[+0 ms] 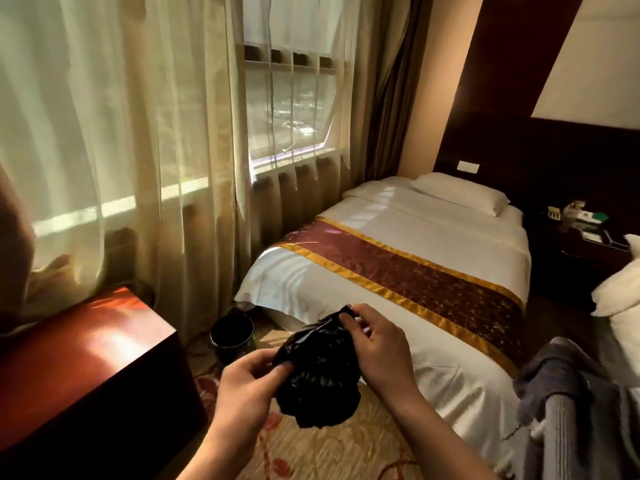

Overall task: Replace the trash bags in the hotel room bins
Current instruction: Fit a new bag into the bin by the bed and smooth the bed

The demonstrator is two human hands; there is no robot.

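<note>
A crumpled black trash bag (317,372) hangs in front of me, held between both hands. My left hand (247,384) pinches its left side with thumb and fingers. My right hand (375,344) pinches the bag's top edge. A round black bin (231,336) stands on the carpet beyond my hands, between the wooden table and the foot of the bed; its inside looks dark and I cannot tell whether it is lined.
A glossy red-brown wooden table (86,358) fills the left. A white bed (398,258) with a maroon and gold runner lies to the right. Sheer curtains (138,150) cover the window behind. A grey cloth on a rack (581,393) is at the lower right.
</note>
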